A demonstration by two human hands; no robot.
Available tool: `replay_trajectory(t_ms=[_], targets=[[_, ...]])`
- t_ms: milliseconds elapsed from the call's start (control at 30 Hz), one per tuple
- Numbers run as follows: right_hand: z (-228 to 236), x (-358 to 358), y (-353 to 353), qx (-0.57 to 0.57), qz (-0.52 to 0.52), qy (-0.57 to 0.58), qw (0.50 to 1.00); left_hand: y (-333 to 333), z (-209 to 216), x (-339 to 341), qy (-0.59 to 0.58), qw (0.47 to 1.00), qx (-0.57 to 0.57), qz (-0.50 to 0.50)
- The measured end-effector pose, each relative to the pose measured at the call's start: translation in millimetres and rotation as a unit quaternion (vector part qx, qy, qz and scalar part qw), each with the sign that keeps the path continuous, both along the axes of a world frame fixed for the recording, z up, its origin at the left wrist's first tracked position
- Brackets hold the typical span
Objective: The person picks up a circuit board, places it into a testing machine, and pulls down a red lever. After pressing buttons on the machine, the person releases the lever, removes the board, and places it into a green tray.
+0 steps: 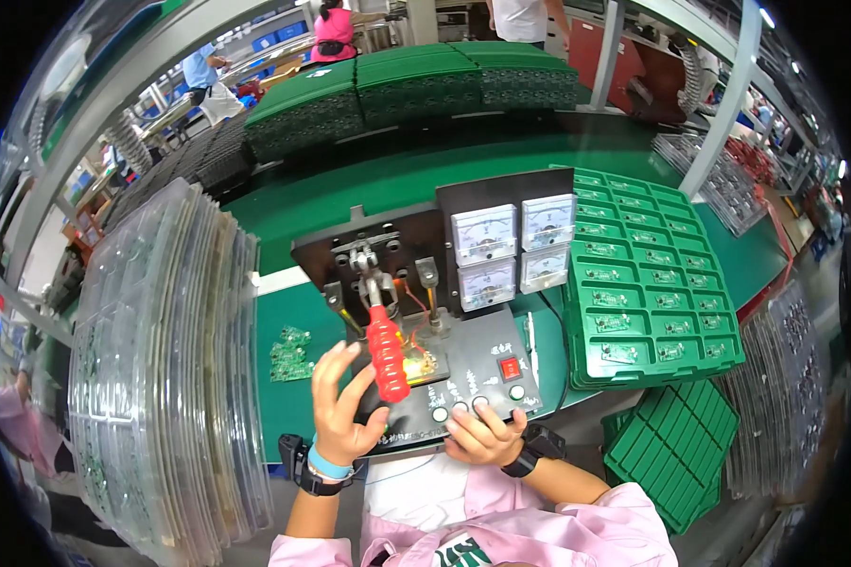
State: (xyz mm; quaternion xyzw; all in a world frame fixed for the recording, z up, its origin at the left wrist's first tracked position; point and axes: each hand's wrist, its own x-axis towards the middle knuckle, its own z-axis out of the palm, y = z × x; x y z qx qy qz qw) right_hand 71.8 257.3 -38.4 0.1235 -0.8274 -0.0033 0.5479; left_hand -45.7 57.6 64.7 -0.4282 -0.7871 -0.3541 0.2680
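Observation:
A black test fixture (487,354) sits before me, with a toggle clamp whose red ribbed handle (387,354) points down toward me. Under the clamp, a small circuit board (420,365) is lit yellow. My left hand (346,406) is open beside the handle, fingers spread and thumb near its lower end; it holds nothing. My right hand (485,435) rests at the panel's front edge, its fingers extended over the round white buttons (460,409), gripping nothing. A red rocker switch (510,369) lies to the right of the buttons. Several analog meters (485,234) stand upright behind.
Loose green circuit boards (292,354) lie left of the fixture. Stacked clear trays (151,378) rise at far left. A green compartment tray (654,283) of boards stands at right, with other green trays (676,444) lower down. More green stacks (416,85) line the back.

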Motion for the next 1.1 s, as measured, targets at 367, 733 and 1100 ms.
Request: replay_trajectory(t_ms=[367, 733, 1100], targets=[[11, 0, -4, -0.006, -0.023, -0.017, 1.0, 6, 23, 3, 0.011, 0.987, -0.145, 0.062], [251, -102, -17, -0.045, 0.375, -0.029, 0.926, -6, -2, 19, -0.132, 0.99, 0.006, 0.05], [192, -68, 2, 0.082, 0.358, -0.187, 0.911, -62, -29, -16, -0.12, 0.892, -0.223, 0.373]])
